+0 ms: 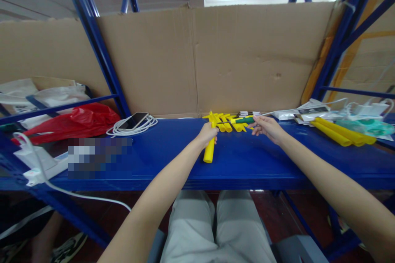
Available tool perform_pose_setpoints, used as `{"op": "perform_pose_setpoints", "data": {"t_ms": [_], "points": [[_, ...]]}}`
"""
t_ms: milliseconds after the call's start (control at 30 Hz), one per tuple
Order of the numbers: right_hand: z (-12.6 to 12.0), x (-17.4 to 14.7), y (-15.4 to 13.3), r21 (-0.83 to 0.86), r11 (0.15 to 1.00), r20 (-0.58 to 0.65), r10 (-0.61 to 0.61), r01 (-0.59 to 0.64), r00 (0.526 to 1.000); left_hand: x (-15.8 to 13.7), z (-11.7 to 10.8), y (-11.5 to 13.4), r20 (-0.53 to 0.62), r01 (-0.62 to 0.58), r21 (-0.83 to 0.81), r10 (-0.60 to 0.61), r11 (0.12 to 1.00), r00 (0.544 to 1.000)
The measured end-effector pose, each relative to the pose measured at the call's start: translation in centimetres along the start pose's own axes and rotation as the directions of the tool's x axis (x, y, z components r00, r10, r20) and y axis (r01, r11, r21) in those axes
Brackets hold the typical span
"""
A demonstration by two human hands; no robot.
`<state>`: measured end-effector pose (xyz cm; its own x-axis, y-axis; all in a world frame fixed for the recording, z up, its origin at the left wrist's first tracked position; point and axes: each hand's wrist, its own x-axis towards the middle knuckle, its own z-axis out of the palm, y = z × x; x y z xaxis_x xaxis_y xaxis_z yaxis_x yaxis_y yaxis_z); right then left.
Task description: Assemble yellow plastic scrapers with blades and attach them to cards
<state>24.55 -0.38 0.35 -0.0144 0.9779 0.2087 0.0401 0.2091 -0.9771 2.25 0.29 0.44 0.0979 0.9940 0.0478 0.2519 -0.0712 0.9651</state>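
Your left hand (207, 134) is curled around a yellow T-shaped tube (209, 153) just right of the centre of the frame, with the crosspiece showing above your fist and the open end pointing down toward you. Your right hand (268, 127), a little farther right, pinches the end of a green-and-yellow screwdriver (243, 120) between thumb and forefinger, while the other fingers hang loosely bent. The screwdriver lies nearly level, its thin shaft pointing left at the upper part of the tube; you cannot tell from here whether the tip touches it.

Just behind your hands, more yellow pieces (227, 126) lie in a row on the blue workbench (173, 148). Toward the right edge of the frame you have several long yellow tubes (333, 132) side by side, next to a pale green plastic bag (364, 125). Left of centre, a smartphone (134, 120) rests on a coiled white cable (151, 122), and a red plastic bag (83, 121) sits farther left. A cardboard panel (148, 61) stands behind the workbench.
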Motion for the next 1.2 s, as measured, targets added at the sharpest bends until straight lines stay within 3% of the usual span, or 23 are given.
{"op": "perform_pose_setpoints", "data": {"t_ms": [567, 867, 1200], "points": [[0.34, -0.25, 0.21, -0.107, 0.968, 0.056, 0.232, -0.225, 0.971, 0.62, -0.07, -0.28, -0.027, -0.011, -0.016, 0.011, 1.0, 1.0], [0.11, -0.02, 0.6, -0.146, 0.966, 0.116, 0.231, -0.213, 0.966, 0.49, -0.04, -0.26, -0.041, -0.026, 0.005, 0.027, 1.0, 0.999], [0.33, -0.05, 0.74, -0.253, 0.953, 0.083, 0.193, -0.166, 0.978, 0.17, -0.01, -0.04, -0.015, -0.038, 0.027, 0.039, 0.999, 0.999]]}}
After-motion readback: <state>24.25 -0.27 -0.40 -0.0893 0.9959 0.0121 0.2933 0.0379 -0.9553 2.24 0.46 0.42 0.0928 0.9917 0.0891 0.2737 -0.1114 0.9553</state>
